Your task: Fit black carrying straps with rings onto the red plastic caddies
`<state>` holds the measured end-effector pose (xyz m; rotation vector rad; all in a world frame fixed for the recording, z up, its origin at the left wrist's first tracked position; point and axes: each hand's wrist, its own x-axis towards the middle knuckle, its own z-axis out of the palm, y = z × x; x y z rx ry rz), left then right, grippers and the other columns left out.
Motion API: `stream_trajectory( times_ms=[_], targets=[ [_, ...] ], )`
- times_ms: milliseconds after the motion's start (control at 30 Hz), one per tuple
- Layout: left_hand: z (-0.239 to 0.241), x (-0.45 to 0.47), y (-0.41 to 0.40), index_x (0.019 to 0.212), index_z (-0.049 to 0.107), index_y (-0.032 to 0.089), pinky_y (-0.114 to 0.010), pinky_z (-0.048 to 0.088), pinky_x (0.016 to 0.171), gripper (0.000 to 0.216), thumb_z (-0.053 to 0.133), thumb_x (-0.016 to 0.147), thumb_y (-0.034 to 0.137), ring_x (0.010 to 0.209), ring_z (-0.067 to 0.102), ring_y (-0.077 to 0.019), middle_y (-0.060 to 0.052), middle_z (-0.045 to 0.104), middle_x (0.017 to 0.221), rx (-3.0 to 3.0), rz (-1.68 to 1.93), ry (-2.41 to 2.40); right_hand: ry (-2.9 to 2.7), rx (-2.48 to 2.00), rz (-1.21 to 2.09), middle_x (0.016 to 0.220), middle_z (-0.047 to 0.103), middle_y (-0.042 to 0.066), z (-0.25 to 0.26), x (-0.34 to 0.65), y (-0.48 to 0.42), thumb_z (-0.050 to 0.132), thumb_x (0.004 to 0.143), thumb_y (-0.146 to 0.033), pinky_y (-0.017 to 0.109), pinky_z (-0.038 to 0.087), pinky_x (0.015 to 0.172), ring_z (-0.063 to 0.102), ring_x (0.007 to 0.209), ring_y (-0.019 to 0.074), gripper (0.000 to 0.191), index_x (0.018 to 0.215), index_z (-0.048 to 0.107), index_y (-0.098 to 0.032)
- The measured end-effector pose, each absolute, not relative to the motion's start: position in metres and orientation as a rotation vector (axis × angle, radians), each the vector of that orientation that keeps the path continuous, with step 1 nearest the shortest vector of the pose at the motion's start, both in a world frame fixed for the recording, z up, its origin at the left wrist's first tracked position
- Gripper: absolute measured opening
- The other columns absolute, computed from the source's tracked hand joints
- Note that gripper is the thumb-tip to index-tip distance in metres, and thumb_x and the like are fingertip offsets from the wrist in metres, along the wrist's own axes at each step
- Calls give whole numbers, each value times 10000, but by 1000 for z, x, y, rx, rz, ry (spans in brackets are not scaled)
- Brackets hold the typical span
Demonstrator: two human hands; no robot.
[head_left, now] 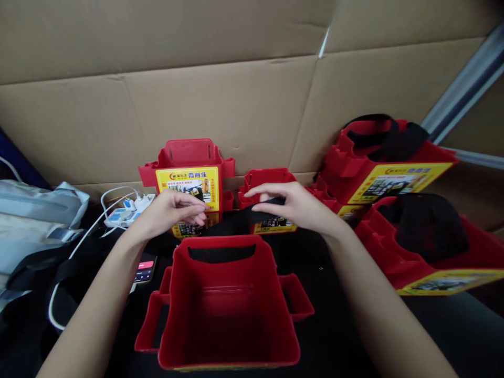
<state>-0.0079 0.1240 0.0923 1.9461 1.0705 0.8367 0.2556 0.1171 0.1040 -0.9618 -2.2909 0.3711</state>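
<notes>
An upright red plastic bin [228,302] stands in front of me with its opening toward me. A black strap [236,221] runs through the slot in its far wall and rises behind the rim. My right hand [293,205] pinches the strap between thumb and fingers above the bin's far right corner. My left hand [175,212] is beyond the far left corner, its fingers curled together near the strap's lower left stretch. Whatever those fingers hold, if anything, is hidden.
Behind stand labelled red bins [191,155], and strapped red bins [394,157] are stacked at right. A phone [145,269], a power strip [128,212] with white cables and a grey bag [35,220] lie left. Cardboard [220,115] closes the back.
</notes>
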Motion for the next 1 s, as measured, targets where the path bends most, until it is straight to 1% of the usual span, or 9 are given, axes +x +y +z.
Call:
stream_trajectory(
  times_ms=[133,200,333,467,533,700,800,933,1000],
  targets=[
    [94,6,119,1097,598,173,-299,474,886,412,657,714,312,1020,585,-192,-69,625,1124,1933,933,907,-2310,-861,333,858,615,20,108,255,114,553,805,-324,244,401,750,550,778,121,289,1062,608,-204],
    [91,15,118,1153,560,192,-309,434,939,495,686,682,274,1081,547,-192,-59,580,1196,1944,853,778,-2382,-760,355,924,635,20,105,243,115,544,814,-279,256,404,786,558,824,127,267,1068,611,-228],
    [85,22,120,1053,624,185,-268,479,816,360,667,702,250,901,614,-155,-28,676,974,1950,695,706,-2433,-649,355,942,663,1,96,223,120,540,813,-224,269,412,802,569,828,123,231,1024,632,-247],
    [83,19,122,905,666,158,-203,465,610,209,633,732,270,643,594,-99,0,681,776,1912,584,765,-2391,-606,344,945,679,2,93,213,120,550,799,-201,256,428,809,590,856,124,214,992,641,-218],
    [84,16,123,834,671,144,-197,440,555,177,594,759,285,585,569,-95,-2,673,728,1938,543,808,-2384,-660,304,959,678,-1,94,216,118,550,799,-212,251,433,810,602,857,127,209,987,641,-216],
    [91,-3,125,727,658,150,-208,431,554,193,515,794,260,606,596,-136,-23,678,680,2212,677,1132,-2341,-1224,-3,956,674,17,105,263,118,548,792,-275,279,450,724,618,833,177,206,970,648,-245],
    [95,-16,127,739,614,159,-219,420,549,163,507,794,270,618,614,-163,-28,674,668,2337,806,1344,-2147,-1625,-171,825,678,44,105,300,112,508,800,-404,282,430,567,610,661,178,273,939,664,-228],
    [97,-14,120,890,514,189,-240,441,578,129,424,837,266,667,630,-173,-28,666,775,2252,809,1258,-2317,-1582,121,720,652,21,77,319,92,540,739,-512,249,419,474,580,548,147,497,1153,567,-238],
    [96,-4,112,886,498,193,-263,439,630,120,405,846,259,711,613,-175,-30,648,814,2356,726,1207,-2409,-1590,115,788,669,33,57,322,86,560,738,-458,262,451,510,615,619,172,456,1145,576,-254]
  ],
)
